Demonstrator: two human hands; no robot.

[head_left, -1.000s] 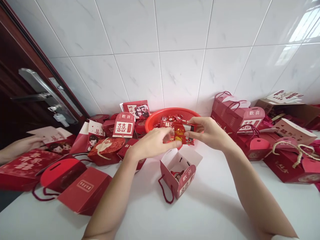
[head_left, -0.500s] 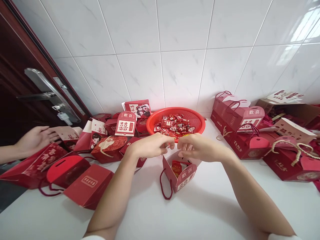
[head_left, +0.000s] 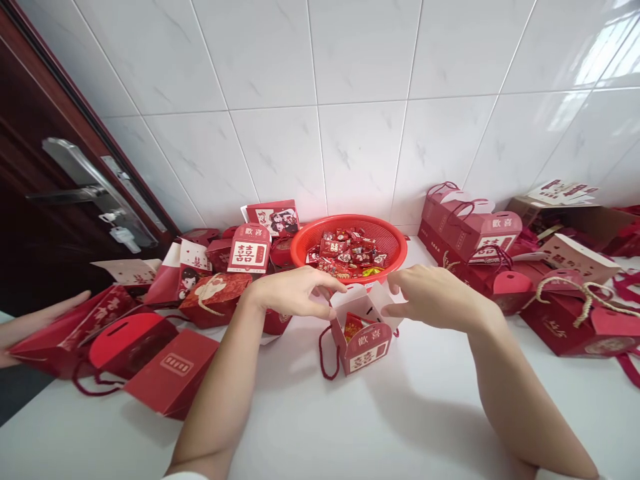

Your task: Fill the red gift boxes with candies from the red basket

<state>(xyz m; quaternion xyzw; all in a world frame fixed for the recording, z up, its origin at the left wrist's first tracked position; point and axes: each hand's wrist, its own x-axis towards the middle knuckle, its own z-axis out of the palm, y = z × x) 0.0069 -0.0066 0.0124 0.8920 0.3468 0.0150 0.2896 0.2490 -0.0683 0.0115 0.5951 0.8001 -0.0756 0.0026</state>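
A small red candy box with a white inside stands with its top open on the white table. Packets in red and gold wrappers lie in it, and a dark red cord loops from its left side. My left hand is at the box's upper left edge, thumb and forefinger apart. On the other side my right hand is at the upper right flap, its thumb and forefinger also spread. Both hands seem to touch the box walls, though the exact contact is hard to make out.
Behind the box, a red plastic basket holds many wrapped sweets. Red gift boxes crowd the left; more boxes are stacked right. Another person's hand is behind a red box at far left. A tiled wall stands behind.
My hands have moved apart from above the box to its two sides, and their fingers have opened. The box has turned slightly. The other person's hand has lowered behind a red box.
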